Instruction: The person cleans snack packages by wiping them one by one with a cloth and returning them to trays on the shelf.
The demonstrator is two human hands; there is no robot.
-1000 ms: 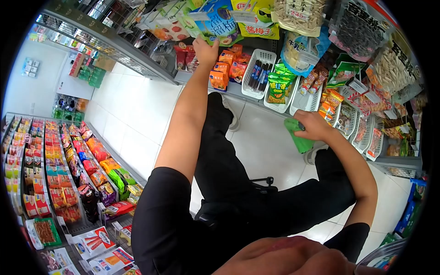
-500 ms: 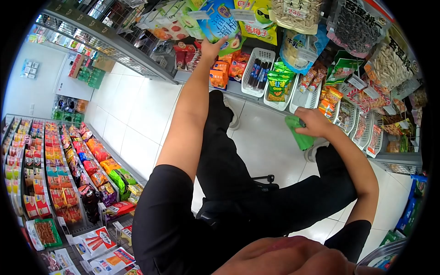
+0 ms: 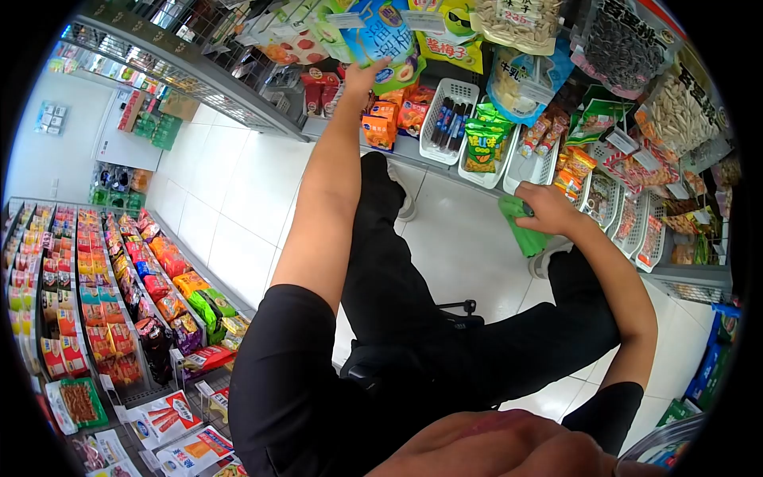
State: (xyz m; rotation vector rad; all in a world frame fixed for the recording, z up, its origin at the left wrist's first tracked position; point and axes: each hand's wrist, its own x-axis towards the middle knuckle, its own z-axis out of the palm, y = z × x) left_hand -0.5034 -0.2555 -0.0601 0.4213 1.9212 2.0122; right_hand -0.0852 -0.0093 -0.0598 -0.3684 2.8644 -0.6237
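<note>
My left hand [image 3: 364, 76] reaches up to the hanging snacks, its thumb lying across the lower left edge of a blue and green snack bag [image 3: 387, 40]. The fingers look closed on that edge, though the far side of the grip is hidden. In my right hand [image 3: 550, 210] is a bunched green cloth [image 3: 522, 229], held low in front of the shelf. A small dark piece shows beside the fingers, too small to name. A yellow-green snack bag [image 3: 451, 46] hangs just right of the blue one.
White baskets [image 3: 439, 156] of small snacks line the low shelf, with orange packets [image 3: 379, 129] left of them. Bags of seeds [image 3: 621, 49] hang at upper right. Another snack rack [image 3: 119, 318] stands at left. My spread legs are over the tiled floor [image 3: 457, 230].
My left hand has shifted slightly left and up along the bag's lower edge. The right hand and the green cloth have moved slightly right.
</note>
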